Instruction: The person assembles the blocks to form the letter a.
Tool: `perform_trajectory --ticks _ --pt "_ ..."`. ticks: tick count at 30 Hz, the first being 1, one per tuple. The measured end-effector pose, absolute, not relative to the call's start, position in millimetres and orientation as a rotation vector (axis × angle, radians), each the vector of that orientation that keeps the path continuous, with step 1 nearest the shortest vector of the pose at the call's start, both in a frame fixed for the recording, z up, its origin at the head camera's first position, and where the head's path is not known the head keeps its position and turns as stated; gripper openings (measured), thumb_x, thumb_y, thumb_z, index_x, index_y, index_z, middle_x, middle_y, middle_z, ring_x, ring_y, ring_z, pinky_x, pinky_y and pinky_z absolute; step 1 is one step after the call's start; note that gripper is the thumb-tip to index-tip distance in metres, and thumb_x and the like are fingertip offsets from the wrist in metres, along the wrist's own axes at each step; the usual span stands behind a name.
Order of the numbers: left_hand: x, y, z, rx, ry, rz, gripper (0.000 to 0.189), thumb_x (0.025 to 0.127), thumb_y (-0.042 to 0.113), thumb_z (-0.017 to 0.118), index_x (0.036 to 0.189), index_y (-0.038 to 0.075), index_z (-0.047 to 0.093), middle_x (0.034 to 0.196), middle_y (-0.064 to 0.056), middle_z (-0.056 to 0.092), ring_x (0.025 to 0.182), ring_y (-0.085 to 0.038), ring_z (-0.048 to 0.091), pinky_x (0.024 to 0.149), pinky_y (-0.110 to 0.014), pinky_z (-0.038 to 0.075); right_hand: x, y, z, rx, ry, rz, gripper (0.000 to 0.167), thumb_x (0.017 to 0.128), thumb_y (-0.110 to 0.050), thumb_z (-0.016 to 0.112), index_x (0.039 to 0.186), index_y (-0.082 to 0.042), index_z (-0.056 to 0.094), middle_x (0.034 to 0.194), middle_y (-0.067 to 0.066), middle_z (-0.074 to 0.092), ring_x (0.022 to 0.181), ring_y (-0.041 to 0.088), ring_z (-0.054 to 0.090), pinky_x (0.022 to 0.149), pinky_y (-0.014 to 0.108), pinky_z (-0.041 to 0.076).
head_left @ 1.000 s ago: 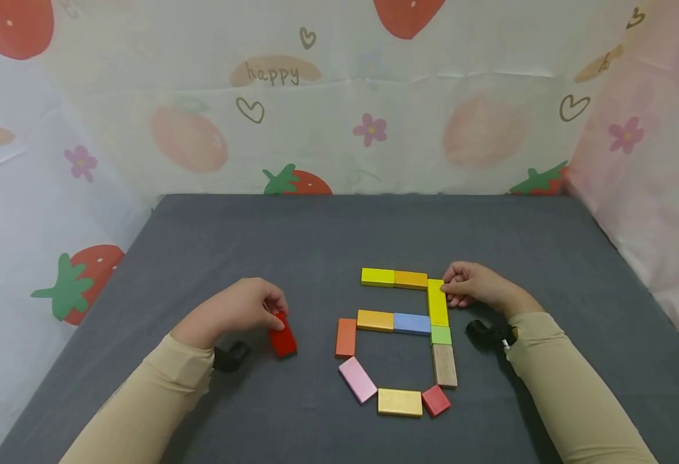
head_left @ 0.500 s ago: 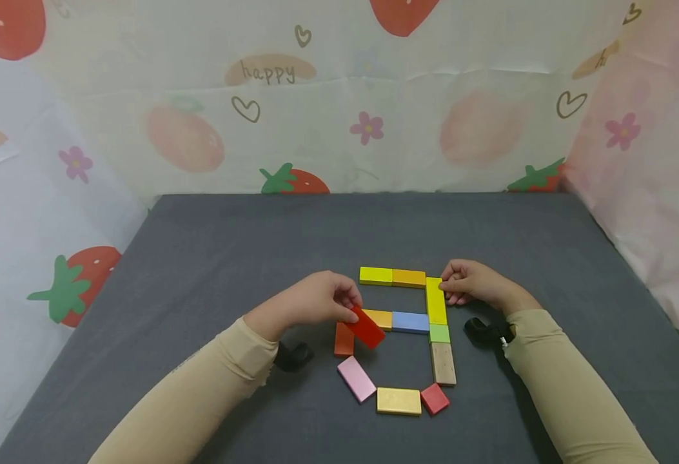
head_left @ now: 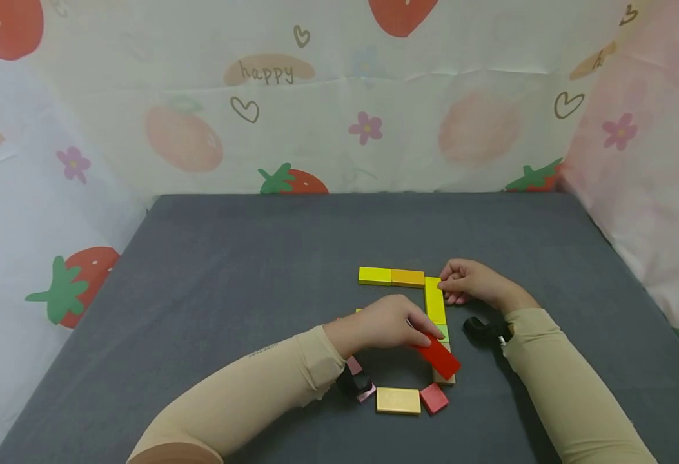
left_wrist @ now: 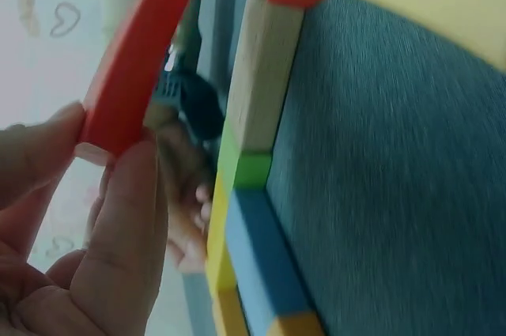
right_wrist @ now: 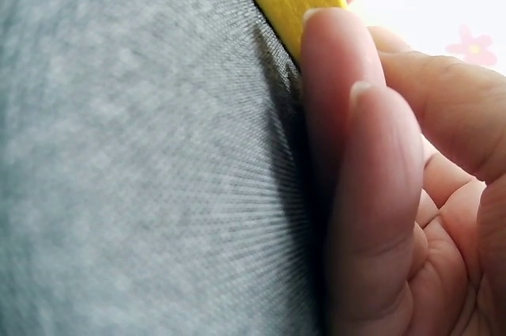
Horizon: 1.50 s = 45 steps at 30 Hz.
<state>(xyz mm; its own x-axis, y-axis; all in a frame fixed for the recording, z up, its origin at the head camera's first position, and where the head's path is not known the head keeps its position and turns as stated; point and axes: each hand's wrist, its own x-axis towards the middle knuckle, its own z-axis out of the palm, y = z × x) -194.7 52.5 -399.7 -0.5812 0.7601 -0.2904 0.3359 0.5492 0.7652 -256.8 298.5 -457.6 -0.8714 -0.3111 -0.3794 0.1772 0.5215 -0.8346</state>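
Observation:
My left hand (head_left: 394, 322) pinches a red rectangular block (head_left: 440, 357) by one end, thumb against fingers. In the left wrist view the block's far end points up, raised over the table. It overlaps the plain wooden block (left_wrist: 265, 67) in the head view. At the upper right of the block outline, my right hand (head_left: 472, 283) has thumb and curled fingertips at the side of an upright yellow block (head_left: 434, 303). Below that sit a green block (left_wrist: 251, 168) and the wooden one. The left arm hides most of the outline's middle row, though a blue block (left_wrist: 265, 249) shows in the left wrist view.
A shorter yellow block (head_left: 374, 276) and an orange block (head_left: 407, 278) form the top row. Along the bottom lie a pale yellow block (head_left: 398, 401) and a small red block (head_left: 434, 398). Grey cloth (head_left: 246, 245) covers the table; a patterned curtain (head_left: 409, 84) stands behind.
My left hand has lifted the red block off the table at left and carried it rightward across the outline. The right hand has stayed at the yellow block.

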Motion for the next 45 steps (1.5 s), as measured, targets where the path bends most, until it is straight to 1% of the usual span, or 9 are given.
perform_trajectory --ticks 9,14,20,23,26,28,32,40,45 --pt "-182 82 -408 1.001 2.135 0.791 0.021 0.092 0.016 0.068 0.111 0.020 0.075 0.096 0.010 0.073 0.076 -0.001 0.055 0.067 -0.015 0.047 -257 301 -458 -0.175 2.261 -1.347 0.024 0.095 -0.020 0.062 0.104 0.000 0.052 0.075 0.000 0.065 0.065 0.011 0.063 0.063 0.025 0.054" --pt "-174 93 -411 1.000 2.115 0.735 0.018 0.092 0.016 0.067 0.108 0.018 0.076 0.090 0.009 0.073 0.074 0.000 0.056 0.066 -0.014 0.046 -256 302 -458 -0.188 2.259 -1.355 0.024 0.096 -0.020 0.062 0.104 0.000 0.052 0.075 -0.001 0.065 0.064 0.010 0.063 0.062 0.025 0.054" --pt "-171 98 -411 1.030 2.100 0.659 0.016 0.085 0.015 0.075 0.101 0.015 0.075 0.084 0.008 0.070 0.073 -0.001 0.057 0.067 -0.014 0.046 -255 301 -458 -0.196 2.249 -1.365 0.024 0.096 -0.018 0.061 0.105 0.001 0.052 0.075 0.000 0.065 0.064 0.010 0.063 0.062 0.024 0.053" --pt "-170 99 -411 1.085 2.117 0.571 0.026 0.081 0.017 0.079 0.106 0.017 0.072 0.090 0.009 0.068 0.079 0.000 0.056 0.072 -0.013 0.044 -255 301 -457 -0.198 2.243 -1.368 0.024 0.096 -0.018 0.061 0.105 0.002 0.052 0.075 0.000 0.065 0.064 0.010 0.063 0.062 0.024 0.053" --pt "-167 100 -412 1.171 2.152 0.467 0.035 0.080 0.018 0.081 0.113 0.017 0.069 0.092 0.010 0.064 0.081 -0.001 0.053 0.071 -0.012 0.042 -255 302 -457 -0.200 2.238 -1.372 0.024 0.096 -0.018 0.061 0.105 0.002 0.052 0.075 0.000 0.065 0.064 0.010 0.062 0.061 0.024 0.053" --pt "-164 101 -412 1.232 2.177 0.409 0.033 0.081 0.019 0.080 0.112 0.017 0.068 0.088 0.010 0.062 0.078 -0.002 0.052 0.068 -0.011 0.042 -255 302 -458 -0.197 2.239 -1.371 0.023 0.096 -0.018 0.061 0.105 0.001 0.052 0.075 0.000 0.065 0.064 0.010 0.063 0.062 0.023 0.053" --pt "-160 102 -412 1.358 2.218 0.312 0.022 0.082 0.026 0.079 0.100 0.019 0.069 0.082 0.011 0.059 0.075 -0.001 0.051 0.063 -0.010 0.039 -256 301 -459 -0.193 2.242 -1.368 0.022 0.096 -0.019 0.061 0.104 -0.001 0.052 0.075 0.000 0.065 0.064 0.010 0.063 0.062 0.023 0.054" --pt "-158 100 -413 1.507 2.287 0.202 0.010 0.083 0.034 0.077 0.090 0.029 0.072 0.090 0.014 0.058 0.086 -0.002 0.046 0.068 -0.013 0.035 -256 302 -458 -0.219 2.237 -1.381 0.025 0.096 -0.020 0.062 0.104 0.001 0.052 0.076 0.000 0.065 0.064 0.010 0.063 0.061 0.024 0.054" --pt "-158 99 -412 1.510 2.286 0.180 0.023 0.080 0.041 0.078 0.099 0.030 0.072 0.094 0.013 0.058 0.088 -0.004 0.045 0.067 -0.014 0.036 -257 301 -459 -0.192 2.246 -1.375 0.023 0.096 -0.020 0.062 0.104 -0.001 0.053 0.076 0.001 0.066 0.064 0.011 0.063 0.062 0.024 0.054"
